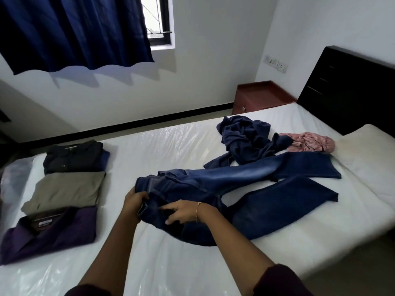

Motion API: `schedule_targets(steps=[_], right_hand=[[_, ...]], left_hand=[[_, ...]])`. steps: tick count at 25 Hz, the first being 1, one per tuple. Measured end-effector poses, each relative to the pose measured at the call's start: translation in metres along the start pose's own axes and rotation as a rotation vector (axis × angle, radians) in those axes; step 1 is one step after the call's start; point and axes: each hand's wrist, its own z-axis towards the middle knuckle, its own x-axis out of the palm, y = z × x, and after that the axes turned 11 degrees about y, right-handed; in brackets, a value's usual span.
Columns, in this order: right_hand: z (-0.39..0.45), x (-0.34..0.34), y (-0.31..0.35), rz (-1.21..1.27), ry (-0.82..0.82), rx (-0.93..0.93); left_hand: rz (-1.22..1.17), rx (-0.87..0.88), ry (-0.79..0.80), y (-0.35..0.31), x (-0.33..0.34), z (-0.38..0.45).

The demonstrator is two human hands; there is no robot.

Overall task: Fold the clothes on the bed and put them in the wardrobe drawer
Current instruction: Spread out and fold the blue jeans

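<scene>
A pair of blue jeans (252, 189) lies spread across the white bed (171, 146), legs pointing right. My left hand (134, 201) grips the bunched waistband at its left end. My right hand (181, 212) rests on the waist fabric with fingers spread, a thin bracelet on the wrist. Behind the jeans lie a crumpled navy garment (245, 139) and a crumpled pink cloth (307, 142). On the left of the bed sit three folded pieces: a black shirt (74, 157), an olive one (68, 191) and a purple shirt (53, 231).
A dark headboard (350, 90) stands at the right end, with a white pillow (369, 159) before it. A red-brown bedside cabinet (260, 95) sits by the far wall. A blue curtain (72, 30) hangs over the window. The wardrobe is out of view.
</scene>
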Motion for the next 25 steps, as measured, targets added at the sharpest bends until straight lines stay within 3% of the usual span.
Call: schedule_targets(steps=[4, 7, 11, 14, 20, 25], right_hand=[[0.028, 0.017, -0.022, -0.033, -0.166, 0.050], [0.044, 0.030, -0.056, 0.092, -0.290, 0.144], [0.051, 0.041, -0.101, 0.205, -0.349, 0.252], [0.049, 0.041, -0.145, 0.288, -0.445, 0.314], [0.017, 0.014, -0.244, 0.557, -0.763, 0.431], [-0.037, -0.036, -0.346, 0.978, -1.058, 0.476]], left_hand=[[0.139, -0.063, -0.256, 0.046, -0.056, 0.002], [0.282, -0.124, -0.318, 0.087, -0.072, -0.004], [0.356, -0.232, -0.252, 0.132, -0.057, -0.006], [0.499, -0.212, -0.194, 0.156, -0.019, -0.003], [0.850, 0.100, 0.086, 0.173, 0.086, 0.017], [1.176, 0.360, 0.351, 0.191, 0.197, 0.034]])
